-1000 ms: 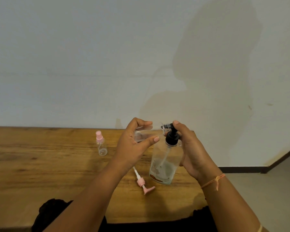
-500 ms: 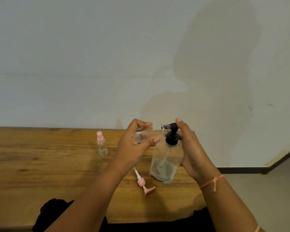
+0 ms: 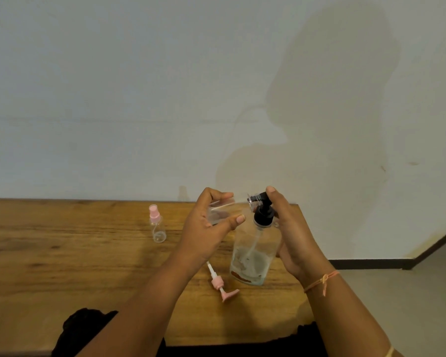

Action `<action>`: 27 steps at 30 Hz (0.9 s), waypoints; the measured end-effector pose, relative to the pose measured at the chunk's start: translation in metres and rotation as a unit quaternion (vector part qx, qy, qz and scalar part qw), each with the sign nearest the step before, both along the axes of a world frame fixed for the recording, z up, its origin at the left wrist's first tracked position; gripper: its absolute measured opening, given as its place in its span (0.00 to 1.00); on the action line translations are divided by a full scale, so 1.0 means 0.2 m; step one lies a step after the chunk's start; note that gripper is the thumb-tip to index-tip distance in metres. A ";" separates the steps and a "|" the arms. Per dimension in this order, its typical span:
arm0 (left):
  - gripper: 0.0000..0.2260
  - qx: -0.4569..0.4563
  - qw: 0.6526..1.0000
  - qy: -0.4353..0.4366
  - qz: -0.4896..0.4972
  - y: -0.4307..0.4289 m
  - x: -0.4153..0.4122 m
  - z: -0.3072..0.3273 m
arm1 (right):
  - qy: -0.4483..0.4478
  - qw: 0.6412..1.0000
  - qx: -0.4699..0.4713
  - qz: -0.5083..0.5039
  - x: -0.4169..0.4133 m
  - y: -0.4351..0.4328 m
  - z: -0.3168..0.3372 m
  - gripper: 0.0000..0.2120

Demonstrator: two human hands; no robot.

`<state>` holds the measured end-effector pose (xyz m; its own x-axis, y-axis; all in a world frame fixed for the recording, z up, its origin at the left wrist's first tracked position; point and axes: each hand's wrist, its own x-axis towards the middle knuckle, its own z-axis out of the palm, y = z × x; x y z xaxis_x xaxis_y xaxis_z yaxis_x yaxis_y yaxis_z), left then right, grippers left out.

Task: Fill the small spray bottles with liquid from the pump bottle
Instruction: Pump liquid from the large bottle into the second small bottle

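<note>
A long wooden table [image 3: 62, 253] runs along the pale wall. Toward its far edge stands a small clear spray bottle with a pink cap [image 3: 157, 224], upright and alone, well apart from the hands.

Next along, the person's left hand [image 3: 209, 233] is raised above the table. Its thumb and curled fingers pinch a second small clear bottle [image 3: 218, 213]. This one has no cap and is tipped on its side, with its mouth pointing right.

Under that hand, flat on the wood, lies a pink spray head with a white dip tube [image 3: 220, 283], just beside the foot of the big bottle.

That big one is a tall clear plastic pump bottle [image 3: 252, 256], base on the table near the right end and leaning slightly. Its lower part looks cloudy, and how much liquid it holds I can't tell. Its black pump head [image 3: 262, 211] aims a silvery nozzle at the tipped bottle's mouth. From here I can't make out whether the two touch.

The right hand [image 3: 294, 238] grips the pump bottle from its right side, with the forefinger up on top of the pump head. An orange thread bracelet [image 3: 322, 280] circles that wrist. Beyond it, a dark skirting board [image 3: 371, 264] lines the foot of the wall.
</note>
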<state>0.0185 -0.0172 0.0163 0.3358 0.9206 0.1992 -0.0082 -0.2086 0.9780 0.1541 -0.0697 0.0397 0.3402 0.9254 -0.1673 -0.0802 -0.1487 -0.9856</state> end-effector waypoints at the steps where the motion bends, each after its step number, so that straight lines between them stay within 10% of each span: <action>1: 0.14 0.002 1.000 -0.001 0.000 0.00 0.00 0.00 | 0.003 1.000 -0.003 0.005 0.00 0.00 0.00 0.22; 27: 0.15 0.000 1.000 0.020 0.010 -0.01 0.00 0.01 | 0.004 1.000 -0.027 -0.002 0.00 0.00 0.02 0.15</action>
<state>0.0182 -0.0197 0.0174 0.3250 0.9272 0.1863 0.0343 -0.2084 0.9774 0.1532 -0.0698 0.0436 0.3430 0.9135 -0.2189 -0.0885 -0.2006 -0.9757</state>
